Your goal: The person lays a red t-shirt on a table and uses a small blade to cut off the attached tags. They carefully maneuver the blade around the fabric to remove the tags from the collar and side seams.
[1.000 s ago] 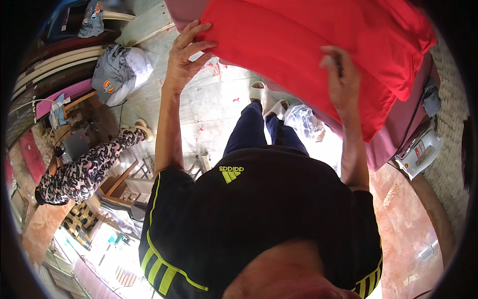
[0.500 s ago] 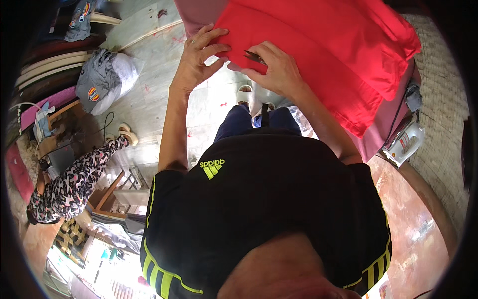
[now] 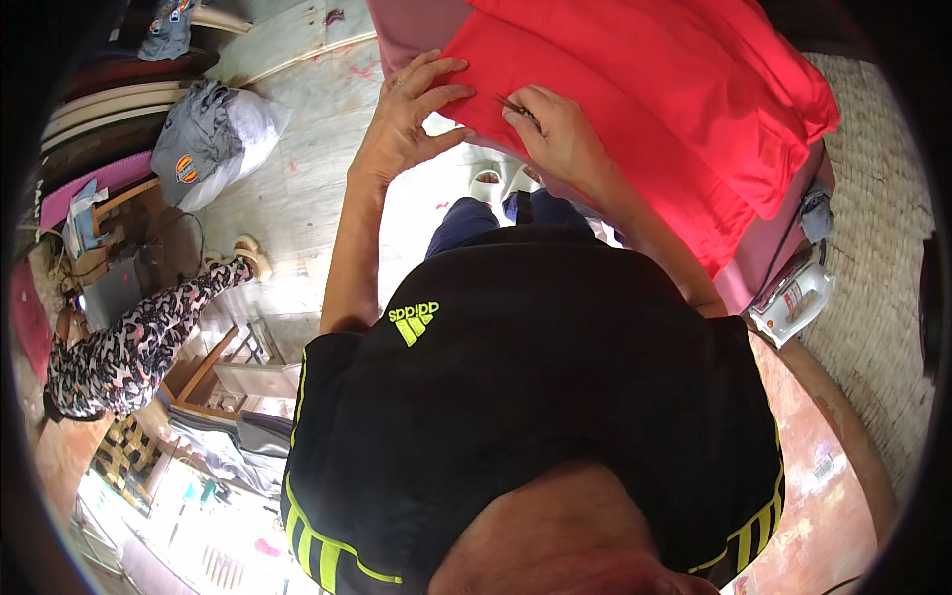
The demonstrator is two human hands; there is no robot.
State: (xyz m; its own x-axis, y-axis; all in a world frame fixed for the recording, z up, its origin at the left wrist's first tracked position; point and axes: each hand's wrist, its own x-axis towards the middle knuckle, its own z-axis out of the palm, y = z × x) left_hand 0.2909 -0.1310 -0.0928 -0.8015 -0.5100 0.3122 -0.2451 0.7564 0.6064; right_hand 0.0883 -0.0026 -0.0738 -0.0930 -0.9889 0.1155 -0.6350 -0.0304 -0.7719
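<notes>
A large piece of red cloth (image 3: pixel 635 109) lies over a table with a mauve cover (image 3: pixel 412 25), its near edge in front of me. On the cloth's near left corner rests my left hand (image 3: pixel 402 124), with fingers stretched and spread and the thumb apart from them. My right hand (image 3: pixel 563 137) is over the near edge, its fingers closed round small dark thread snips (image 3: pixel 518 109). The pointed tips of the snips stick out toward the left hand, above the cloth. Part of the snips is hidden in the palm.
A white clothes iron (image 3: pixel 793 302) stands at the table's right end, with a crumpled grey cloth (image 3: pixel 817 216) near it. At left are a bag with grey garments (image 3: pixel 203 144) and stacked boards (image 3: pixel 119 114). A person in patterned clothes (image 3: pixel 149 337) is at the lower left.
My right thumb has drawn in from the cloth's edge and the fingers have closed more round the snips, whose tips now point up and left. The left hand stays at the corner.
</notes>
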